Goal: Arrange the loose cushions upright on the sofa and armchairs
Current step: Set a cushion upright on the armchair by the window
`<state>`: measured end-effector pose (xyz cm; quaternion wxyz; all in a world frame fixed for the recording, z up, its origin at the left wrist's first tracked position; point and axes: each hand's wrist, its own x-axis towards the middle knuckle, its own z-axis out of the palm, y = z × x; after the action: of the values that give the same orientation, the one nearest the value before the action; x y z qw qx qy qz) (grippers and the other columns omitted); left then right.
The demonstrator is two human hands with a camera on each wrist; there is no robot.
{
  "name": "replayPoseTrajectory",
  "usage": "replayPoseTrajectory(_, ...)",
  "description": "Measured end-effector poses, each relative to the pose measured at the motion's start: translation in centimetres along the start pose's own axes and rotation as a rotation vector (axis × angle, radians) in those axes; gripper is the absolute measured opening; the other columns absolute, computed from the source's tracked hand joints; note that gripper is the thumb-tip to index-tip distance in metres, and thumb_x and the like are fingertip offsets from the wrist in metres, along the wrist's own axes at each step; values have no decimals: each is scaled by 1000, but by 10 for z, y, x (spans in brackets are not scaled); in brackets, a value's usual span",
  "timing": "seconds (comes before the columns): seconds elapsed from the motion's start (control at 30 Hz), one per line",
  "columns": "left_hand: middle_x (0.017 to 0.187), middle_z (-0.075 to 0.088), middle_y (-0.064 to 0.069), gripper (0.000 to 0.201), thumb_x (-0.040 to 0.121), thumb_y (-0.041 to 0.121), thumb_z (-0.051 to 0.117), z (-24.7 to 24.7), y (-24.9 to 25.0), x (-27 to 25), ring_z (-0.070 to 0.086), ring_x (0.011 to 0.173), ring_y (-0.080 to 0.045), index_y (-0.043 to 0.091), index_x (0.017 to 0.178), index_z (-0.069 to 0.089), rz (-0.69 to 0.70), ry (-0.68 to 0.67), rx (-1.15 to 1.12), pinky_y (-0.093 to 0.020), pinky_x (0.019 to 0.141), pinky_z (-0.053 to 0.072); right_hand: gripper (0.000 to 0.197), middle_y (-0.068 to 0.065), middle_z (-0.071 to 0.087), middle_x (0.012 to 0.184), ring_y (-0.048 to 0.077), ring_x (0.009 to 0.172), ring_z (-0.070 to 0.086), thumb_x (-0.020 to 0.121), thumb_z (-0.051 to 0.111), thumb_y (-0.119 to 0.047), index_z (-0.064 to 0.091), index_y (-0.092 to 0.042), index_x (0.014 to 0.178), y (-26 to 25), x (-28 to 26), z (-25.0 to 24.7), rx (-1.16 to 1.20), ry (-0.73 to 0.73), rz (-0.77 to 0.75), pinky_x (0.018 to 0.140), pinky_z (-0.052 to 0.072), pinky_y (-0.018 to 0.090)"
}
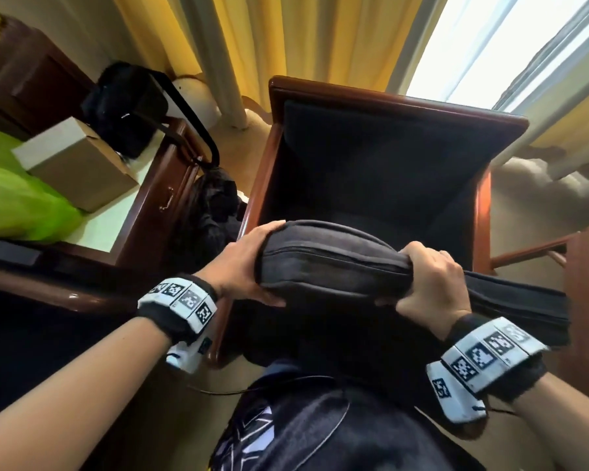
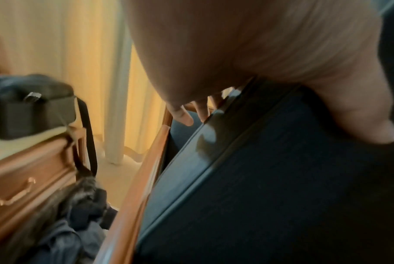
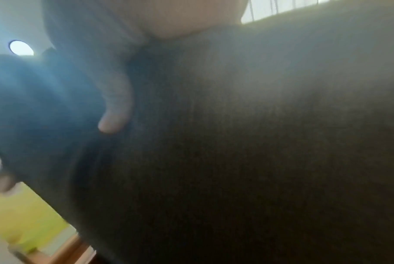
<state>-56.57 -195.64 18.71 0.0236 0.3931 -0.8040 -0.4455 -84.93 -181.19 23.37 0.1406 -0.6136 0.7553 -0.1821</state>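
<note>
Head view, nearest first: two hands hold one dark cushion (image 1: 327,263) edge-up in front of the person, just above the front of the seat of one armchair (image 1: 381,164); the left hand (image 1: 245,266) cups the cushion's left end, fingers laid over the top and thumb underneath; the right hand (image 1: 429,283) is curled tight over the upper edge further along, bunching the cloth where it bites; both hands therefore have hold of the same cushion, neither is free.

Judging by the way the edge dents under the right fist and the piped seam stays straight between the hands, the cushion looks soft and fairly light, with some body but no stiffness; the woven cover should not slip; nothing about it seems fragile. Best taken at its two ends or along the piped edge, as now, so it can be stood on its lower edge against the chair back; a one-handed hold at a corner would likely let it sag.

Beyond the cushion the armchair is dark-padded in a red-brown wooden frame; to its left stands a wooden dresser (image 1: 170,185) carrying one cardboard box (image 1: 79,164) and one black bag (image 1: 126,107); furthest off hang yellow curtains (image 1: 286,35) beside a bright window (image 1: 490,45). No sofa and no second cushion can be made out.
</note>
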Motion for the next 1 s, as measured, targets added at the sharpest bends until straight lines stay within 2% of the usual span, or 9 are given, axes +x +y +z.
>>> replayPoseTrajectory(0.13, 138, 41, 20, 126, 36, 51, 94, -8, -2, 6, 49, 127, -12, 34, 143, 29, 23, 84, 187, -37, 109, 41, 67, -4, 56, 63, 23, 58, 51, 36, 75, -61, 60, -12, 80, 30, -15, -56, 213, 97, 55, 60, 42, 28)
replayPoseTrajectory(0.23, 123, 60, 6, 115, 33, 61, 87, -18, 24, 17, 61, 110, -21, 25, 133, 43, 52, 149, 218, -38, 94, 49, 72, -17, 52, 68, 2, 61, 51, 35, 73, -62, 59, -9, 81, 41, -19, -86, 360, 169, 70, 62, 36, 0)
replayPoseTrajectory(0.37, 99, 67, -3, 105, 34, 68, 75, -53, 84, 21, 64, 88, -34, 11, 120, 57, 192, 247, 396, -37, 80, 43, 78, -19, 59, 68, -20, 68, 51, 28, 77, -57, 60, -8, 86, 47, -14, -95, 490, 321, 67, 62, 36, 0)
replayPoseTrajectory(0.5, 106, 60, 1, 112, 28, 43, 100, -107, 150, 17, 51, 99, -19, 19, 130, 57, 209, 305, 444, -36, 90, 34, 68, -39, 63, 78, -19, 69, 53, 22, 85, -51, 65, -42, 86, 61, -21, -96, 655, 435, 85, 62, 43, 5)
replayPoseTrajectory(0.57, 116, 62, 6, 113, 29, 59, 91, -118, 168, 28, 53, 107, -15, 30, 131, 52, 252, 283, 501, -39, 99, 36, 79, -44, 62, 82, -24, 76, 55, 22, 92, -38, 63, -59, 93, 70, -25, -84, 659, 445, 152, 68, 47, 5)
replayPoseTrajectory(0.73, 120, 63, 7, 105, 39, 74, 68, -40, 141, 62, 59, 112, -22, 36, 134, 46, 223, 89, 767, -41, 88, 37, 118, -11, 64, 100, 24, 101, 64, 7, 90, -59, 56, -24, 115, 109, -37, -20, 876, 188, 580, 81, 58, 47)
replayPoseTrajectory(0.8, 121, 59, 11, 103, 42, 73, 68, -11, 131, 67, 57, 112, -19, 39, 137, 43, 203, 128, 757, -39, 85, 30, 101, -7, 71, 92, 15, 88, 67, 27, 96, -37, 58, -8, 115, 112, -42, -15, 983, 257, 633, 63, 61, 31)
replayPoseTrajectory(0.9, 124, 58, 9, 104, 45, 72, 75, -2, 143, 79, 54, 115, -19, 37, 138, 45, 205, 144, 693, -42, 90, 32, 81, -23, 73, 89, -5, 86, 67, 48, 79, 21, 56, -3, 122, 110, -43, -29, 885, 410, 550, 75, 53, 13)
replayPoseTrajectory(1.0, 116, 61, 4, 98, 46, 66, 82, 4, 156, 83, 54, 109, -21, 34, 134, 52, 204, 181, 636, -40, 88, 32, 87, -13, 67, 114, 7, 110, 60, 46, 75, -3, 54, -8, 130, 97, -37, -48, 653, 585, 400, 98, 46, 23)
